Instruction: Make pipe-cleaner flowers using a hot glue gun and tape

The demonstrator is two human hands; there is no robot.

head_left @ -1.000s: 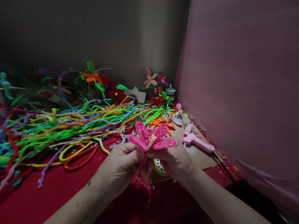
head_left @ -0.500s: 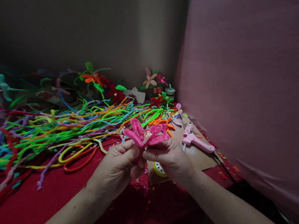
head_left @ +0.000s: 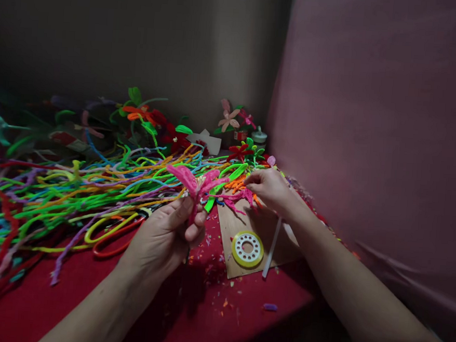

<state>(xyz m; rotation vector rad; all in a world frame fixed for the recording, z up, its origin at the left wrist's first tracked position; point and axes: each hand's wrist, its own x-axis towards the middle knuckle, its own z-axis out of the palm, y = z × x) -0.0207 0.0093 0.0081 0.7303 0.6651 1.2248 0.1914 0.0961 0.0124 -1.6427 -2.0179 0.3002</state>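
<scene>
My left hand pinches a pink fuzzy pipe-cleaner flower by its base, its petals spread upward around pale stamens. Out over the wooden board, my right hand has its fingers bent together and pointing left. Its fingertips are beside orange pipe-cleaner pieces and just above pink pipe-cleaner pieces. What those fingers hold, if anything, is hidden. A translucent glue stick sticks out below my right wrist, which covers most of the pink glue gun.
A yellow-rimmed tape roll lies on the board. Many coloured pipe cleaners spread across the red cloth at left, with red and yellow handle loops among them. Finished flowers stand behind. A pink sheet hangs at right.
My right hand has let go of the pink flower and moved up and right over the board. My left hand has shifted left with the flower, uncovering the tape roll and glue stick.
</scene>
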